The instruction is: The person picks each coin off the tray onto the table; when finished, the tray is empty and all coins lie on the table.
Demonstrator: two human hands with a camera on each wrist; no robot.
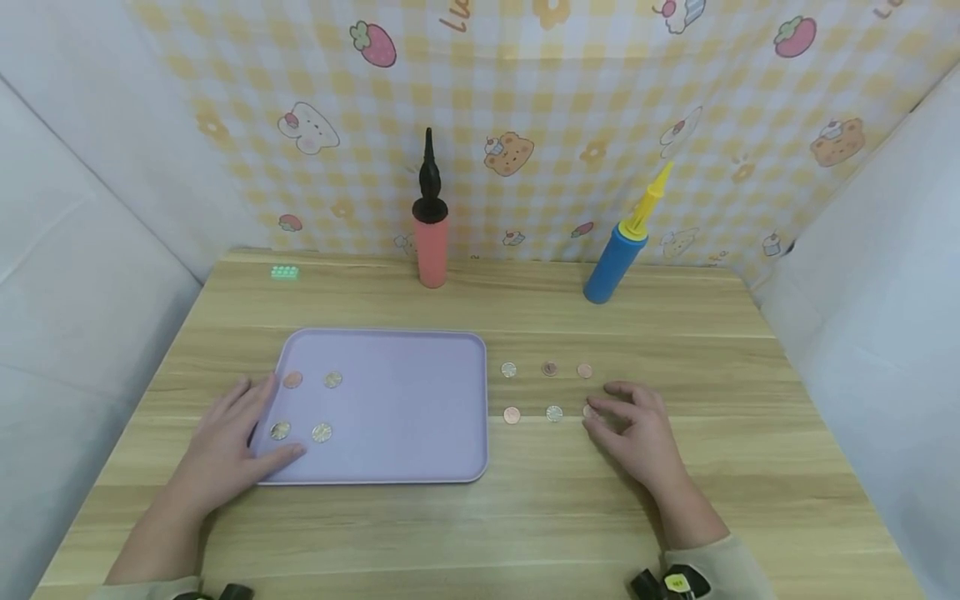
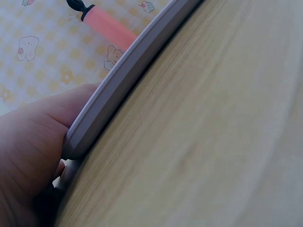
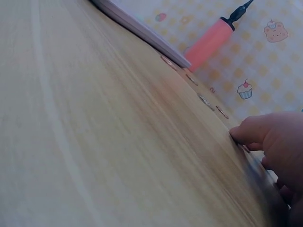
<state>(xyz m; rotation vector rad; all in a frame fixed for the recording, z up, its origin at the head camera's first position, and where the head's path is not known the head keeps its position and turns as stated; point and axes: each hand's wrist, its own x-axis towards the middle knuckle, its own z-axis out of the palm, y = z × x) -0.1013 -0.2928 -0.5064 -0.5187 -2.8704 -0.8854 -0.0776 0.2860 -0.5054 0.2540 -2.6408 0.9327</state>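
Observation:
Near the front left corner of a lilac tray [image 1: 405, 408], my left hand [image 1: 225, 446] rests with straight fingers along the left edge and its thumb over the front rim. Several coins lie in the tray's left part, including a copper coin [image 1: 293, 380] and a gold-coloured coin [image 1: 322, 432]. My right hand [image 1: 641, 433] has its thumb and forefinger at either side of a copper coin [image 1: 589, 411] on the table, partly hidden by the fingers. Beside it lie more coins in two rows, among them a silvery coin [image 1: 554, 413] and a copper coin [image 1: 512, 415].
A pink balloon pump [image 1: 432, 254] with a black top stands behind the tray. Farther right, a blue pump [image 1: 615, 267] with a yellow nozzle leans to the right. A small green studded block [image 1: 285, 272] lies at the back left of the wooden table [image 1: 450, 542].

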